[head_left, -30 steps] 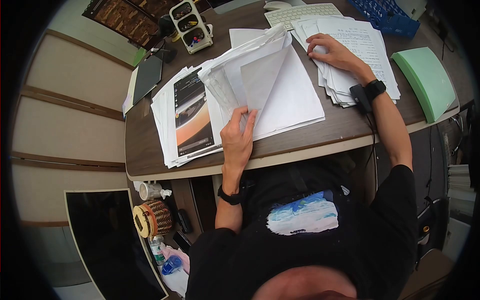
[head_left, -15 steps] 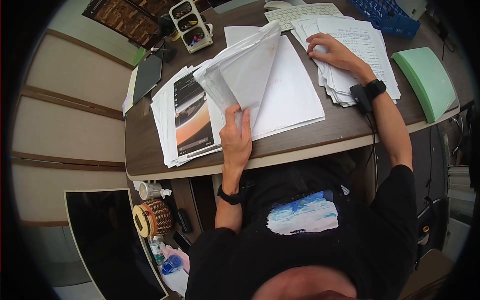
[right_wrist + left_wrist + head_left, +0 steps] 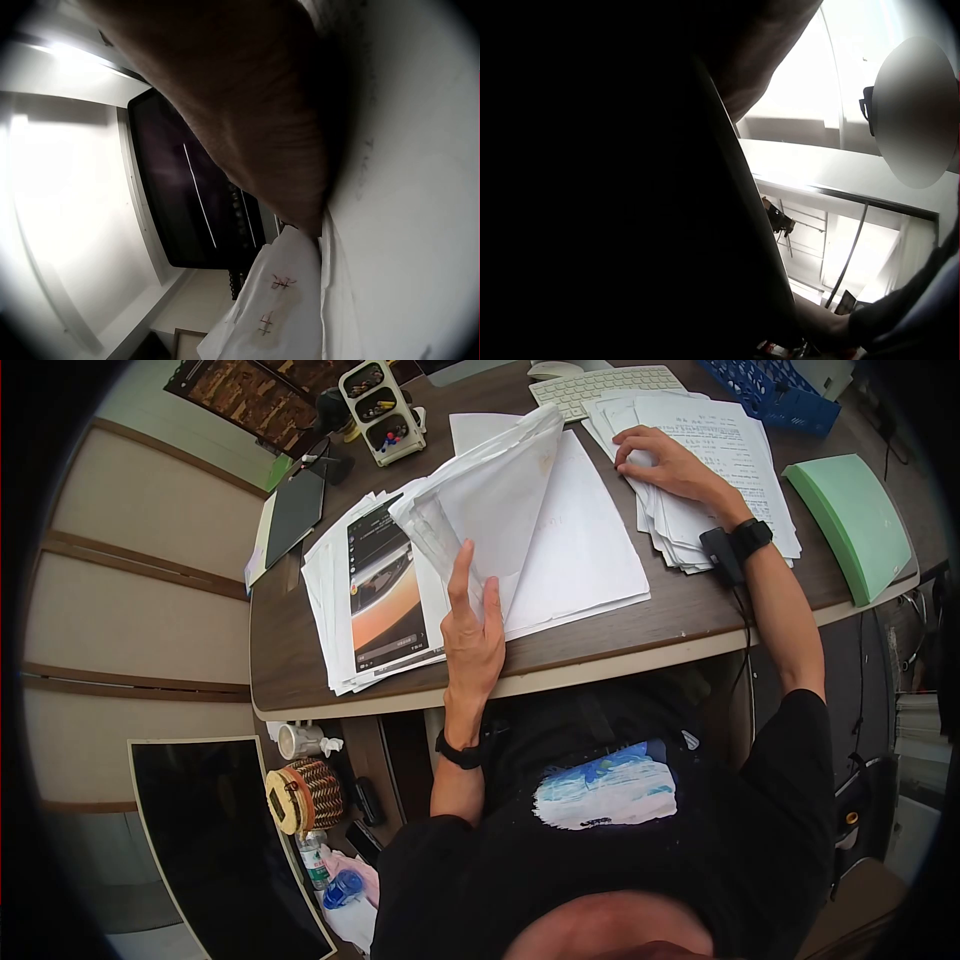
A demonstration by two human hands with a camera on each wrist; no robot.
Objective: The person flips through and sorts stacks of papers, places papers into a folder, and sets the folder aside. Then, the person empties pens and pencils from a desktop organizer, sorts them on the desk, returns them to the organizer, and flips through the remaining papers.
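White sheets (image 3: 500, 510), turned up from a larger paper pile (image 3: 590, 550), stand slanted at the middle of the desk. The left hand (image 3: 473, 645) is at their lower edge, index finger straight against them and thumb apart; its other fingers are hidden. Over the left edge of a printed stack (image 3: 720, 440) rests the right hand (image 3: 665, 465), fingers loosely bent, nothing visible in them. In the right wrist view, the dark underside of the right hand (image 3: 247, 112) lies beside paper (image 3: 420, 187). Darkness fills most of the left wrist view.
Left of the raised sheets lies a stack with a dark-and-orange printed page (image 3: 385, 595). Around the desk are a pen organizer (image 3: 385, 415), keyboard (image 3: 605, 390), blue basket (image 3: 775, 400), green curved object (image 3: 855, 525) and dark folder (image 3: 297, 515).
The raised sheets have swung leftward, uncovering more of the page beneath. The left index finger has straightened away from the thumb, which it was near earlier. The right hand has not moved.
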